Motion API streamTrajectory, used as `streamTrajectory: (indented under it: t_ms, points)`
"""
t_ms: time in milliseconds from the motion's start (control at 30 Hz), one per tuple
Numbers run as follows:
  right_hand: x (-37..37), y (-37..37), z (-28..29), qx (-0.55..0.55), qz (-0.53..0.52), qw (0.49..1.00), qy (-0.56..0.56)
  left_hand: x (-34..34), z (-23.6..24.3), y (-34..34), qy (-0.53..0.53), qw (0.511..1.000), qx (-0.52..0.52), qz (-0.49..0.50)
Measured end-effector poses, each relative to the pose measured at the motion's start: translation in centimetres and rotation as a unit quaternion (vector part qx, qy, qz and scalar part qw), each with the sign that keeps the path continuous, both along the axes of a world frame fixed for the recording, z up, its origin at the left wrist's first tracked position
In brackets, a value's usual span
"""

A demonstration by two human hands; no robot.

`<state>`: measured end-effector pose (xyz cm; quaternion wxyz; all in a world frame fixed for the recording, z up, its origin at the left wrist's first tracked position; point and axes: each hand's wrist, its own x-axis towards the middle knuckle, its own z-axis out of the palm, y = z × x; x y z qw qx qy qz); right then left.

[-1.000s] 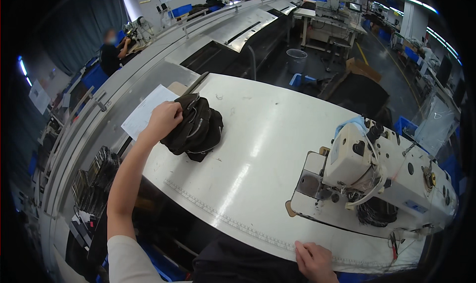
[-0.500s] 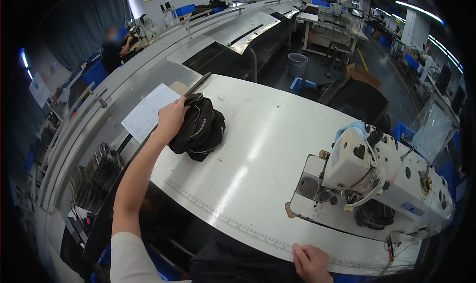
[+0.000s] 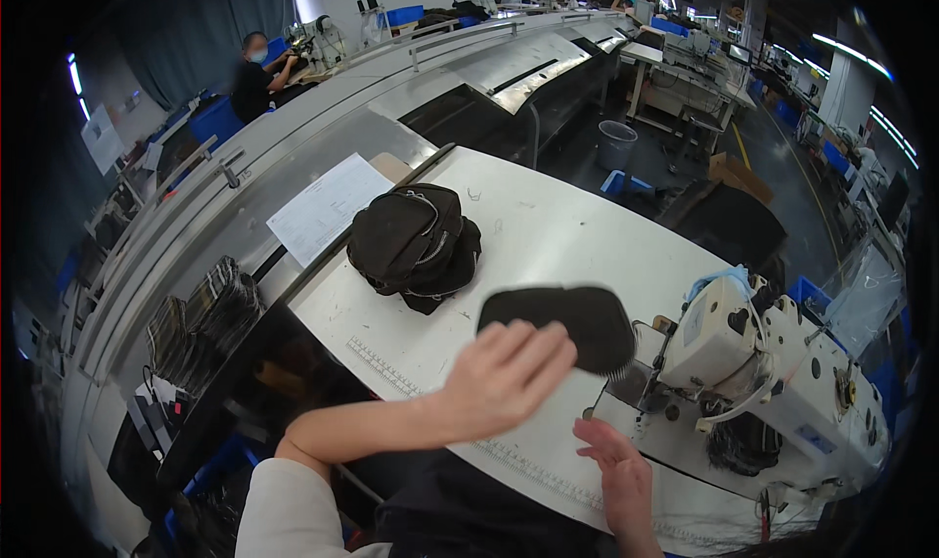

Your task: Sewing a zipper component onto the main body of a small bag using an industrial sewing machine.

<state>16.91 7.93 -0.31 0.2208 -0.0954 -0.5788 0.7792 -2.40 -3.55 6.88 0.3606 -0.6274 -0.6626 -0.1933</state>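
Note:
My left hand [image 3: 514, 377] is blurred over the middle of the white table, fingers curled at the near edge of a dark fabric piece [image 3: 562, 318]. This rounded panel has a fringed edge at its lower right, and my hand covers part of it. My right hand [image 3: 621, 470] is raised near the table's front edge, palm partly turned in and fingers apart, holding nothing. To the left, a pile of dark fabric pieces [image 3: 406, 235] with pale cord-like edges sits on the table. At the right stands a white sewing machine [image 3: 724, 333], its flat bed beside the panel.
A ruler strip [image 3: 528, 475] runs along the white tabletop's [image 3: 518, 206] front edge. A printed paper sheet [image 3: 328, 206] lies beyond the left edge, above bundled dark fabric [image 3: 201, 309]. A grey bin [image 3: 616, 145] stands past the table. Another person [image 3: 256, 79] sits at the far left.
My left hand has left the pile and swung right and nearer with a dark fabric piece. My right hand has lifted from the table edge and opened. The view has shifted slightly.

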Motion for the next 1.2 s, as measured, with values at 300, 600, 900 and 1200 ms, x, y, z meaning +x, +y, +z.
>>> streamTrajectory:
  t_ms: [300,600,900,1200]
  points:
    - [3.0,1.3,2.7,0.008,-0.030,0.981,-0.192,5.5,-4.8,-0.4,-0.542,0.822,-0.111,-0.136]
    - [4.1,3.1,2.9,-0.079,0.117,0.962,-0.235,3.9,-6.8,0.5,-0.908,0.268,-0.249,-0.206]
    - [3.6,2.3,1.9,-0.175,0.158,0.954,-0.187,4.0,-5.3,2.0,-0.844,0.338,-0.376,-0.180]
    - [5.6,0.9,-1.1,-0.289,0.068,0.945,-0.137,2.5,-6.7,0.3,-0.860,0.325,-0.357,-0.169]
